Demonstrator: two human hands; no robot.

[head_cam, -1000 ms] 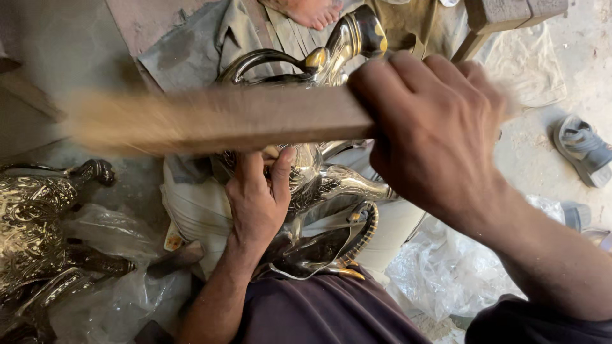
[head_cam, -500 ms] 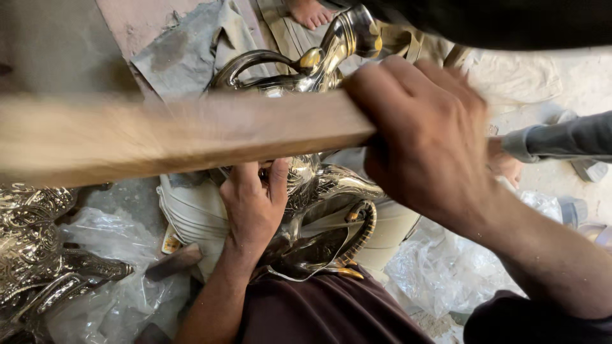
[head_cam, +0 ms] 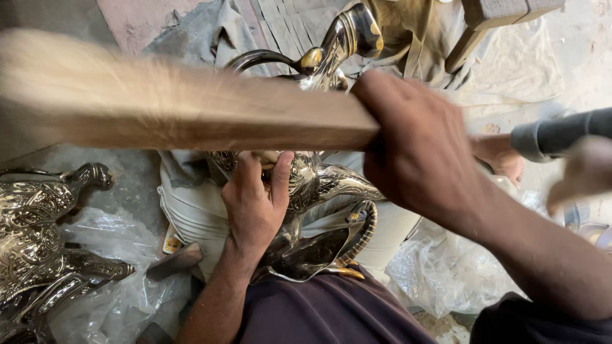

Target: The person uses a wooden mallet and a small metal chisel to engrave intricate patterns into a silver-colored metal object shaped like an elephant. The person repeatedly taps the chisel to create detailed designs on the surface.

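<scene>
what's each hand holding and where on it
The right hand grips a long pale wooden stick at its near end. The left hand presses on the body of the shiny embossed metal bird figure, fingers spread over its middle.

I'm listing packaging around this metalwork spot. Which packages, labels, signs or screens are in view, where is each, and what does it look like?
Clear plastic bag: lower left, crumpled, under the ornate metal figure.
Clear plastic bag: lower right, crumpled, beside the white bucket.
Small label: on the bucket's side by the left hand, yellow and red, too small to make out.
No signs or screens.
</scene>
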